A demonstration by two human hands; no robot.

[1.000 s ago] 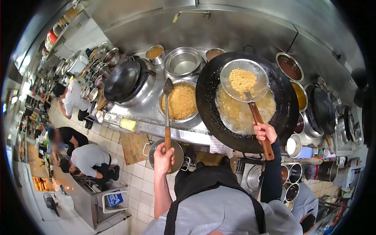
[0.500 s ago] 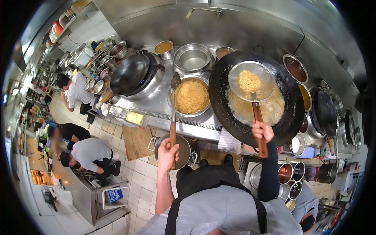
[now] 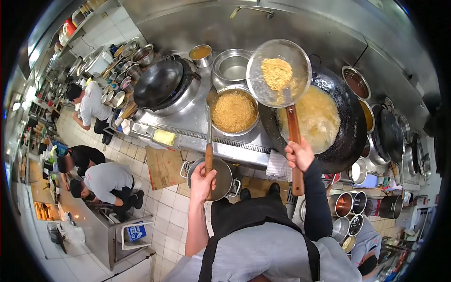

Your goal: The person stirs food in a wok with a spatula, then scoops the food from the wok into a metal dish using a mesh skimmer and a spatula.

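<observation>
My right hand (image 3: pixel 300 154) grips the wooden handle of a round mesh strainer (image 3: pixel 300 75), raised over the left rim of a large black wok (image 3: pixel 347 131). Golden fried bits (image 3: pixel 276 74) lie in the mesh. Foamy yellow oil (image 3: pixel 317 120) fills the wok's bottom. Wrapped round the wooden handle of a long metal ladle (image 3: pixel 209 127), my left hand (image 3: pixel 203 181) is closed; the ladle's head points away from me. Beside that head stands a metal bowl (image 3: pixel 254 123) heaped with similar golden bits (image 3: pixel 234 112).
A second black wok (image 3: pixel 157 83) sits on the left burner. Metal pots (image 3: pixel 233 66) line the back of the counter, and a lidless pot (image 3: pixel 221 176) stands below my left hand. Co-workers (image 3: pixel 110 181) bend over a counter at left; another person (image 3: pixel 366 249) is at lower right.
My right hand has lifted the strainer and carried it left, from over the wok's middle toward the bowl. The left hand and ladle have barely moved.
</observation>
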